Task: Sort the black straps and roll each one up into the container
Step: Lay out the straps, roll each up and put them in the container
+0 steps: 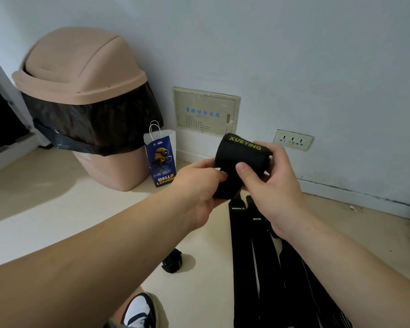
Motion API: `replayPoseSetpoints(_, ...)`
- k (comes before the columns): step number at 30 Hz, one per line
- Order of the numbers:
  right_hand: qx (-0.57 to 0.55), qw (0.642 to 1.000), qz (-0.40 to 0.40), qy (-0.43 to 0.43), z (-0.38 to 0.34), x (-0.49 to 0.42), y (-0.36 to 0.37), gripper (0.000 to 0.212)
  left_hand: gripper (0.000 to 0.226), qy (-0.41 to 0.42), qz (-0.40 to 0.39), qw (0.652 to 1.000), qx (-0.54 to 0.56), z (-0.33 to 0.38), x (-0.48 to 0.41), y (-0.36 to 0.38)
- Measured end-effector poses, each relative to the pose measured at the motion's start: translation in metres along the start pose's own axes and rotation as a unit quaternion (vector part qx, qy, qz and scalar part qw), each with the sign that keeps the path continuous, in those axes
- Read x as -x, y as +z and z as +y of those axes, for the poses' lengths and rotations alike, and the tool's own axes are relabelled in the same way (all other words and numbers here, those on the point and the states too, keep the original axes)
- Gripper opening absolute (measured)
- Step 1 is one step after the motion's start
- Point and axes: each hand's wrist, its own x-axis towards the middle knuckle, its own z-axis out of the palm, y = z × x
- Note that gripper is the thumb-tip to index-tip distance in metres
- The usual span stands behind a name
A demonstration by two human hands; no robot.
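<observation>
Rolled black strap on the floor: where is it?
Head view: the rolled black strap lies lower centre on the beige floor, just left of the flat black straps.

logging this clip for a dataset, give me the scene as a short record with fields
held item: black strap marked XUEYING, mostly rolled, held above the floor
left hand: grips the strap's loose end below the roll
right hand: holds the roll, thumb across its front
flat straps: several lying side by side on the floor, under the right arm
rolled bundle: small, black, on the floor, apart from the flat straps
paper bag: upright beside the lidded bin
</observation>
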Motion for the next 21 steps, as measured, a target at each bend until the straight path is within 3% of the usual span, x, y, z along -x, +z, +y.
replayPoseSetpoints(6, 0.078, 0.994, -0.021, -0.07, -0.002, 0.003, 0.001, 0.048, 0.021, -0.012, 0.028, 0.995, 0.091, 0.007, 0.003, 0.002)
replayPoseSetpoints(10, 0.107, 0.989, -0.053, -0.088, 0.004, 0.007, 0.007, 0.051, 0.031, -0.039, -0.01, 0.991, 0.13, 0.016, 0.013, -0.002)
replayPoseSetpoints(13, 0.131, 0.984, -0.082, -0.086, 0.01, 0.009, 0.01, 0.054, 0.046, -0.048, -0.049, 0.993, 0.099, 0.022, 0.019, -0.006)
replayPoseSetpoints(21, 0.067, 0.987, -0.142, -0.027, 0.0, 0.018, 0.009, 0.017, 0.053, 0.016, -0.026, 0.999, -0.014, 0.017, 0.015, -0.023)
